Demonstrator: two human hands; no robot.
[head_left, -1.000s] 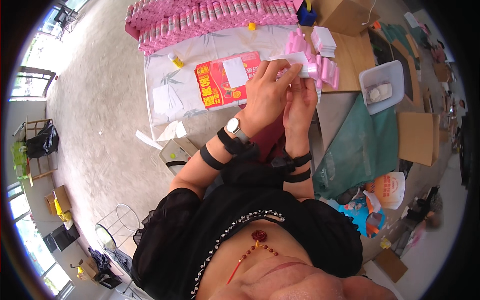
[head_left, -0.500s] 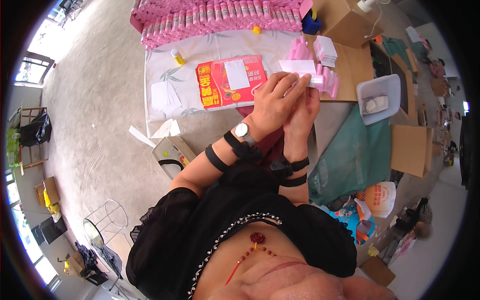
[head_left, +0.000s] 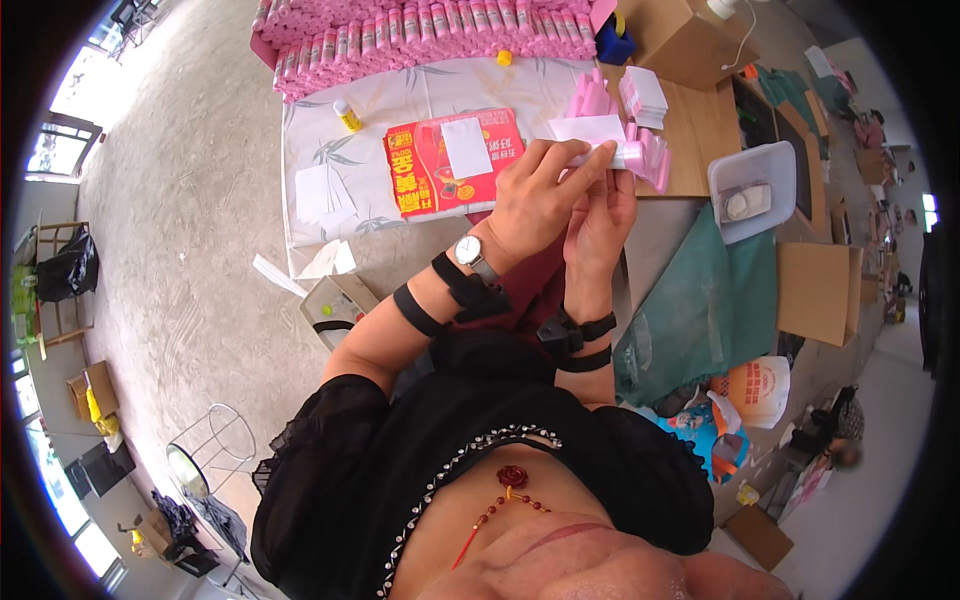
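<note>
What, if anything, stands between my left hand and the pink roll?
Nothing visible: the left hand is at the pink roll. A white slip shows just beyond the hand; whether it also runs beneath the grip is hidden.

Your left hand (head_left: 532, 198) holding a pink roll (head_left: 629, 155), right hand (head_left: 597, 226) just beneath, at upper centre, red sheet (head_left: 430, 162) on the tabletop (head_left: 390, 92), pink tubes (head_left: 425, 30) along the top edge
</note>
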